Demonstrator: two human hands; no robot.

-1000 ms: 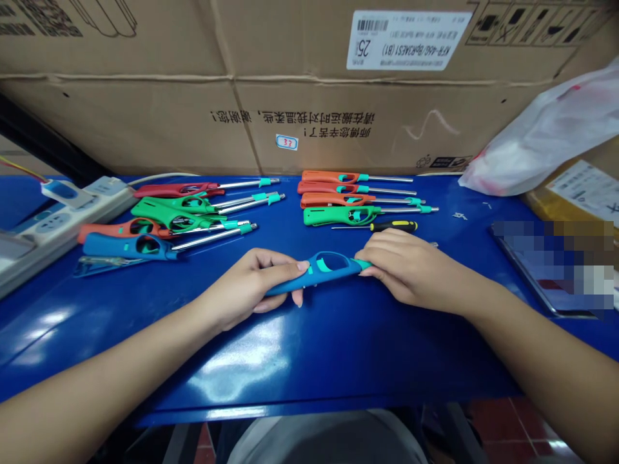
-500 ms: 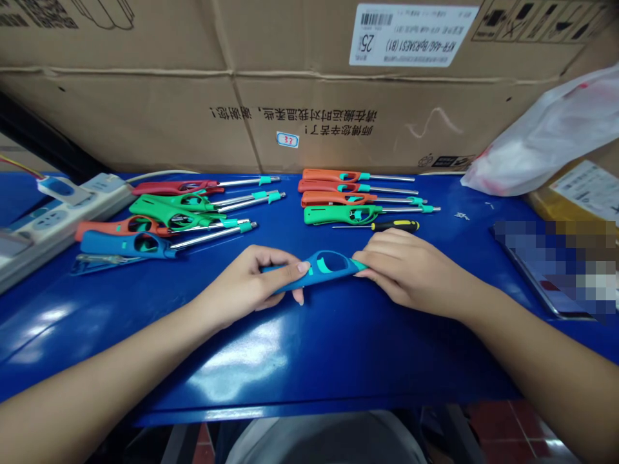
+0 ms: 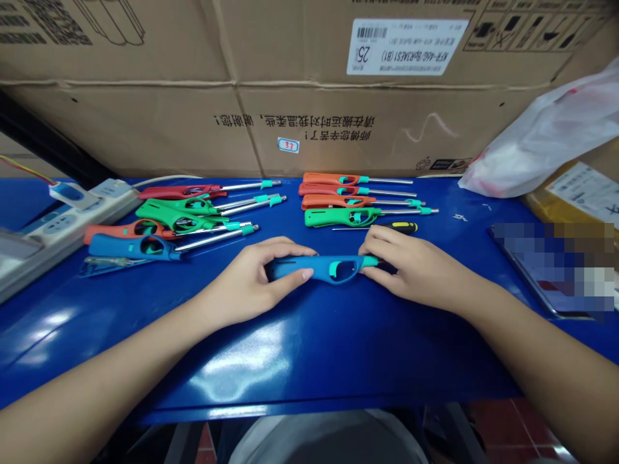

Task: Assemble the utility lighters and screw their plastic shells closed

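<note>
A blue long-nosed lighter (image 3: 323,267) with a teal trigger lies flat on the blue table (image 3: 300,348), held at both ends. My left hand (image 3: 254,277) is closed round its handle end, thumb along the near side. My right hand (image 3: 411,264) pinches the teal collar at the nozzle end and hides the metal tube. A black-and-yellow screwdriver (image 3: 400,227) lies just behind my right hand.
A loose pile of red, green, orange and blue lighters (image 3: 178,219) lies at the left. A neat row of orange and green lighters (image 3: 355,198) sits behind. A power strip (image 3: 58,219) is far left, cardboard boxes (image 3: 309,90) stand behind, and a white plastic bag (image 3: 546,138) lies at the right.
The blue lighter has been turned over and laid flat on the table; before, it was tilted with its trigger opening facing up. Both hands kept hold and shifted slightly away from me.
</note>
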